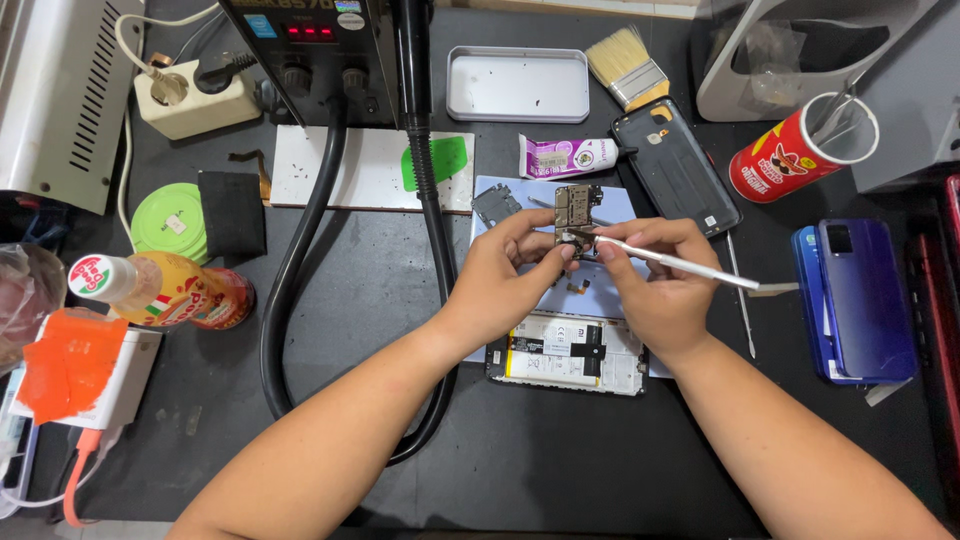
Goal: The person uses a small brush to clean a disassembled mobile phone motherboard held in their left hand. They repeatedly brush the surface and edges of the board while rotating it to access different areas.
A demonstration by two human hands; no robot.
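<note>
Board (577, 212) is pinched upright in left hand (500, 280) above the opened phone (567, 353); tweezers (672, 262) are pinched in right hand (660, 285), tip touching the board's lower edge. Tip is best kept light and steady, board gripped by its edges. Both forearms angled inward, wrists raised off the mat (350, 300).

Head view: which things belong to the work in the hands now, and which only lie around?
In use:
- circuit board, held by left hand
- thin metal tool, held by right hand
- opened phone below the hands

Lying about:
- brush
- metal tray
- blue phone
- red can
- bottle
</note>
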